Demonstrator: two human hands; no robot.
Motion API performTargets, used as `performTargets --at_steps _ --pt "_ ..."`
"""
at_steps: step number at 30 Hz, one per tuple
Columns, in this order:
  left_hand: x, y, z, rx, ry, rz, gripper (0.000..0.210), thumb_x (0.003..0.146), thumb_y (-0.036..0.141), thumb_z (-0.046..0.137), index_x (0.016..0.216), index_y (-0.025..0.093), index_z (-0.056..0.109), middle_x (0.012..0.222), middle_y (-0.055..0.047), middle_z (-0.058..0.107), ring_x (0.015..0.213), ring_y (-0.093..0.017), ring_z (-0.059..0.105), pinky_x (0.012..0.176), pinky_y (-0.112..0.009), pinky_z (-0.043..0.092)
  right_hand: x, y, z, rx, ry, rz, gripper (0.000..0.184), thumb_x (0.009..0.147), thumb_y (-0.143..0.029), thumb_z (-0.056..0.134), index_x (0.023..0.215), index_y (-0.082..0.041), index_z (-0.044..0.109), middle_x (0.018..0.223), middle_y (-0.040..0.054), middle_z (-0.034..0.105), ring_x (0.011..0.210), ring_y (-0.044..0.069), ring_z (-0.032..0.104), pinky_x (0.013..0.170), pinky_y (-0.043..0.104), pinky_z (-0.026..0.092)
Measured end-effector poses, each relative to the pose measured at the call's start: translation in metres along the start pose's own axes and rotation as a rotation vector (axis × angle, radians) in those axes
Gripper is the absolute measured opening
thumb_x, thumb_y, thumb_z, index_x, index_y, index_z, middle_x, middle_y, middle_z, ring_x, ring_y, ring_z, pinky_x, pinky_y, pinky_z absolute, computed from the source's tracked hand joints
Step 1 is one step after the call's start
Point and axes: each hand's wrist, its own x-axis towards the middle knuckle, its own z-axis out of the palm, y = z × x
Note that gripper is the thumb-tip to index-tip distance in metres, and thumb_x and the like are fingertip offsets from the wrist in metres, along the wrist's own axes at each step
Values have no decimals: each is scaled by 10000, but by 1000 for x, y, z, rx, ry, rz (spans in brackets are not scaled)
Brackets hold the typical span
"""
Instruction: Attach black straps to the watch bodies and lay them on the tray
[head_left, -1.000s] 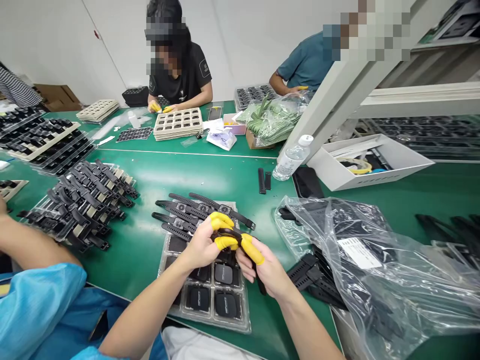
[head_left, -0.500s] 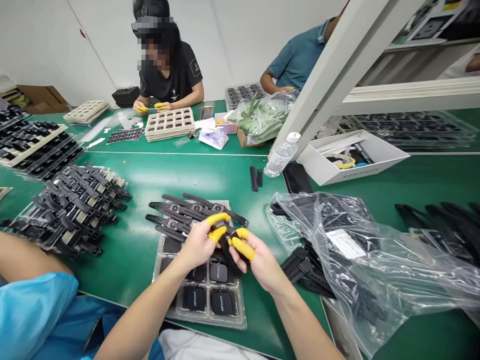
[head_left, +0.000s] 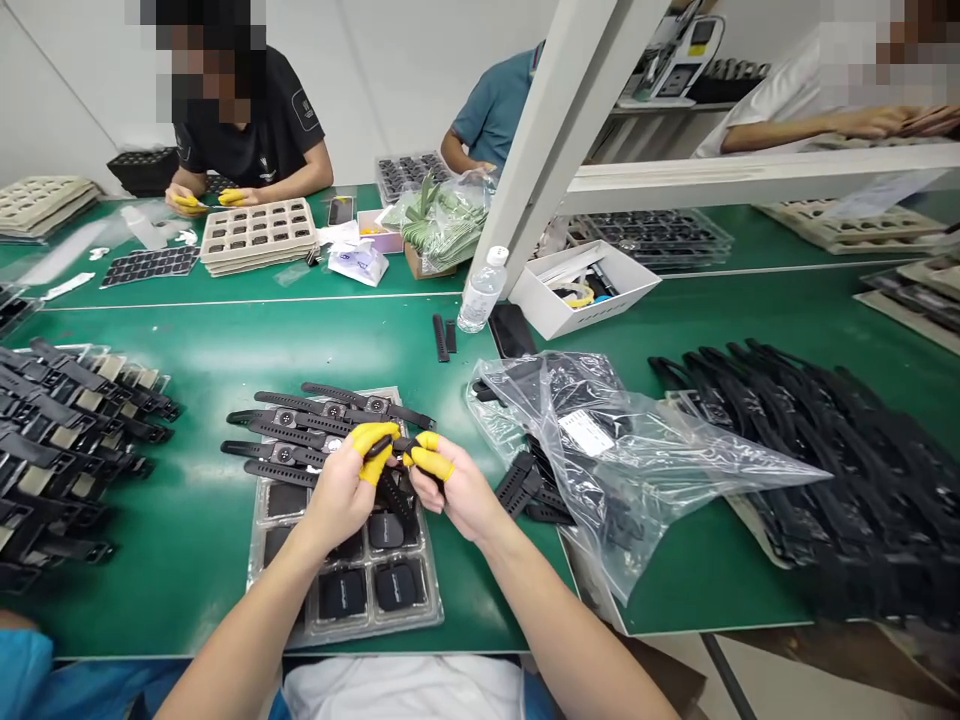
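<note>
Above the clear plastic tray (head_left: 433, 600), my left hand (head_left: 346, 487) and my right hand (head_left: 454, 482) meet, both with yellow finger covers. Pinched in my left fingers is a black smartwatch (head_left: 377, 447), mostly hidden by them. My right fingers close on a black watch strap (head_left: 405, 446) right against it. Another length of strap (head_left: 395, 497) hangs below. Several watches with straps (head_left: 330, 410) lie face down across the far part of the tray. Square black watch faces (head_left: 396, 585) sit in its near pockets.
A plastic bag (head_left: 592, 430) of straps lies to my right, with loose straps (head_left: 523, 480) beside it. Stacked watches (head_left: 67, 440) stand at left, more (head_left: 795, 450) at right. A bottle (head_left: 484, 290), phone (head_left: 512, 331) and white box (head_left: 585, 295) stand ahead. Co-workers sit opposite.
My view has turned to the right, so the table things appear farther left. Both hands stay together over the tray, and the black parts between them are now tilted flatter.
</note>
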Motion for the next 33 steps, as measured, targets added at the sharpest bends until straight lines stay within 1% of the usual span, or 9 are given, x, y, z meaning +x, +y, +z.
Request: performTargets --at_steps 5,8,11,16,19,23,25,30,33 --pt "0 1 2 16 -78 78 545 961 25 423 1449 227 558 1333 -123 658 1265 -227 640 1073 -404 566 -2 4 -3 -95 -112 -18 318 914 -479 696 856 -201 554 470 -97 477 388 66 315 415 211 246" --pt "-1 1 4 28 -117 101 569 956 17 408 1467 228 539 1354 -123 639 1298 -228 617 1091 -408 560 -3 8 -3 -126 -129 -9 309 919 -466 688 842 -202 548 463 -97 474 383 67 317 413 216 247" --pt "-1 2 5 40 -103 96 502 990 52 419 1447 216 549 1345 -126 642 1293 -224 619 1092 -400 559 -2 8 -1 -96 -103 4 302 901 -451 702 831 -211 531 460 -103 460 383 66 303 404 210 240" --pt "-1 2 7 -14 -31 47 420 1022 102 448 1407 214 571 1305 -125 663 1246 -228 643 1069 -408 566 -2 3 2 11 -10 18 331 872 -474 724 838 -226 508 461 -119 426 384 64 270 391 198 217" --pt "-2 2 8 -12 -23 40 426 1019 105 461 1416 215 568 1314 -126 661 1254 -229 640 1073 -408 566 -2 2 1 7 -45 26 336 864 -473 736 825 -222 515 457 -117 433 381 61 275 391 197 218" --pt "-2 1 7 15 -72 80 521 982 59 431 1463 225 545 1360 -129 643 1308 -242 615 1099 -424 559 -3 5 2 -39 -107 45 322 876 -470 723 815 -212 540 444 -105 456 371 66 299 389 203 234" --pt "-2 2 6 27 -79 88 535 980 56 423 1473 228 539 1365 -129 638 1321 -245 608 1106 -429 556 -3 6 2 -23 -103 55 320 874 -463 722 808 -215 530 443 -106 454 368 65 298 386 201 229" --pt "-1 4 8 17 -31 76 466 1011 90 451 1447 224 549 1346 -124 648 1284 -227 630 1082 -396 569 -2 4 3 42 -62 52 327 866 -465 730 816 -219 521 445 -117 424 372 59 265 382 191 219" --pt "-1 4 9 26 -42 64 469 1004 83 454 1444 215 548 1339 -125 653 1280 -227 633 1081 -394 570 -3 3 2 27 -80 48 321 871 -455 730 808 -215 526 445 -112 431 376 59 277 388 191 229"
